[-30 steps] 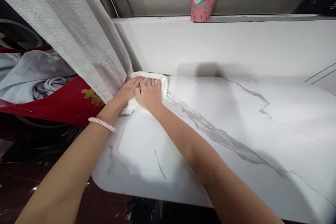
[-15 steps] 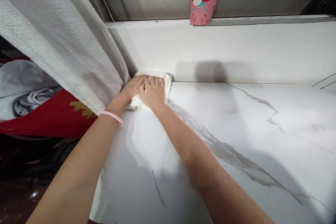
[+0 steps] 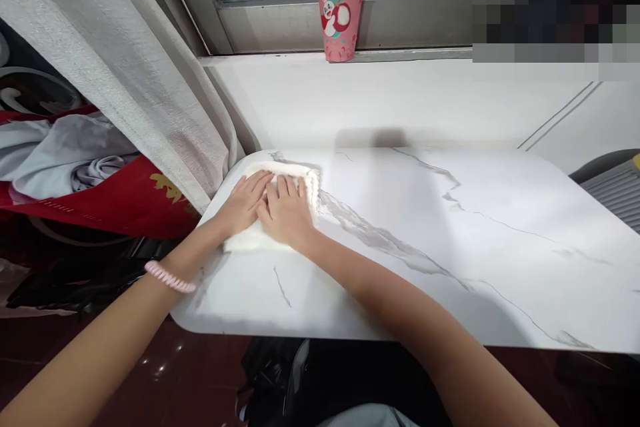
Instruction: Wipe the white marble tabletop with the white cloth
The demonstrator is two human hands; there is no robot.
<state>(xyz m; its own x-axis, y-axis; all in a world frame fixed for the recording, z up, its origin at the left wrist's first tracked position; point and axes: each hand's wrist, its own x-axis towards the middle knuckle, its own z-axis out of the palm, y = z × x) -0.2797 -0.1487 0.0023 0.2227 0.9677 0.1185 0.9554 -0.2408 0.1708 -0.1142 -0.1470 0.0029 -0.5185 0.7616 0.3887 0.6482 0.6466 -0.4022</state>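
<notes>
A white cloth (image 3: 255, 239) with a ruffled edge lies spread on the left end of a white marble-patterned table (image 3: 370, 293). My left hand (image 3: 244, 205) rests flat on the cloth, its fingers stretched out, a pink coiled band (image 3: 170, 277) round the wrist. Just to the right, my right hand (image 3: 288, 212) presses on the same cloth with its palm down and fingers extended. The two hands touch or nearly touch near the thumbs. Both are open, and the cloth under the palms is hidden.
A grey curtain (image 3: 165, 93) hangs close to the table's left edge. On the window ledge stands a pink paper cup (image 3: 341, 10). Clothes lie in a red bag (image 3: 135, 203) at the left. A grey ribbed object (image 3: 617, 190) is at the right edge.
Both hands and the cloth have come back from the table's far left corner, toward me. The view has widened, showing the table's front edge and the floor.
</notes>
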